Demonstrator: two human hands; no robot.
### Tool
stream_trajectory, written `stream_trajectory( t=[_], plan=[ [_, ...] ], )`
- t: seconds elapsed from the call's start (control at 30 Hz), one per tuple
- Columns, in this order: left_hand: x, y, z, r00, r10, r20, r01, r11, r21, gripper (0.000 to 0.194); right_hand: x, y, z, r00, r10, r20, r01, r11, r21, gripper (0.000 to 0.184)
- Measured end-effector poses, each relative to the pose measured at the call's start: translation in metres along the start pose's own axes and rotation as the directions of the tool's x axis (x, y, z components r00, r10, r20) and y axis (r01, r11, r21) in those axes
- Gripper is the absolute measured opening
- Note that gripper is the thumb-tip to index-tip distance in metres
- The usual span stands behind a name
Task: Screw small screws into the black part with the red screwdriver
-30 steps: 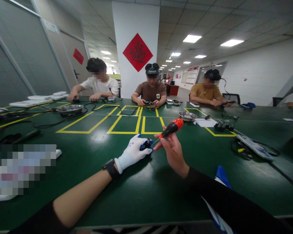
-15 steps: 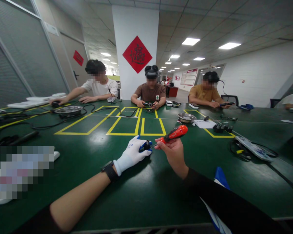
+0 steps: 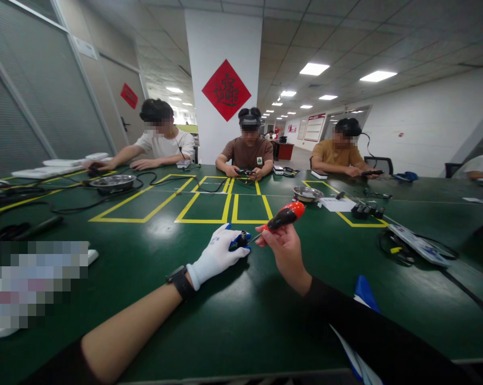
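Note:
My left hand (image 3: pixel 217 254), in a white glove with blue fingertips, rests on the green table (image 3: pixel 225 321) and pinches a small dark part with a metal end (image 3: pixel 241 238). My bare right hand (image 3: pixel 283 248) is closed around a red and black screwdriver (image 3: pixel 283 216). The screwdriver slants down to the left, and its tip meets the small part. A black watch (image 3: pixel 181 279) sits on my left wrist.
Three people sit across the table, each handling small items. Metal bowls (image 3: pixel 307 192) (image 3: pixel 113 182), black cables (image 3: pixel 76 200), a row of black parts (image 3: pixel 365 210), a flat grey device (image 3: pixel 420 243) and yellow tape boxes (image 3: pixel 225 206) lie on the table. A blue and white object (image 3: pixel 363 291) lies by my right forearm.
The screwdriver handle has turned slightly in my right hand, and the view has shifted a little. My left hand has kept its place on the small part.

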State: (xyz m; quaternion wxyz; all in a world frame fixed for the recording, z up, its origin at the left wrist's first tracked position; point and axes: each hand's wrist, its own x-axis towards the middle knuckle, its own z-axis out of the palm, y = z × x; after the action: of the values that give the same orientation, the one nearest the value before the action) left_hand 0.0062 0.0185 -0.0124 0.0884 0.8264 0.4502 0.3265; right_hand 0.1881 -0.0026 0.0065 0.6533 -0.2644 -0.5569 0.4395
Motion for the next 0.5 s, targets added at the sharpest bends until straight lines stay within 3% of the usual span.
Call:
stream_trajectory(
  t=[0.17,0.33,0.4,0.5],
  plan=[
    [0.0002,-0.0022,0.0009,1.0,-0.017,0.006,0.017,1.0,-0.015,0.032,-0.0007,-0.001,0.0005,1.0,0.003,0.007,-0.003,1.0,-0.012,0.024],
    [-0.0001,-0.0004,-0.001,1.0,0.01,0.006,-0.01,1.0,-0.011,0.03,-0.0033,-0.0012,0.0001,0.999,-0.023,0.038,0.021,0.999,0.043,0.038],
    [-0.0001,0.0004,-0.0016,1.0,0.018,0.005,-0.018,1.0,-0.009,0.029,-0.0037,-0.0013,-0.0013,0.998,-0.021,0.064,0.021,1.0,-0.001,0.036],
    [-0.0002,0.0004,-0.0008,1.0,0.0,0.001,0.0,1.0,-0.01,0.029,-0.0029,-0.0038,-0.0025,0.995,-0.098,0.012,0.098,0.98,-0.174,0.026]
  ],
)
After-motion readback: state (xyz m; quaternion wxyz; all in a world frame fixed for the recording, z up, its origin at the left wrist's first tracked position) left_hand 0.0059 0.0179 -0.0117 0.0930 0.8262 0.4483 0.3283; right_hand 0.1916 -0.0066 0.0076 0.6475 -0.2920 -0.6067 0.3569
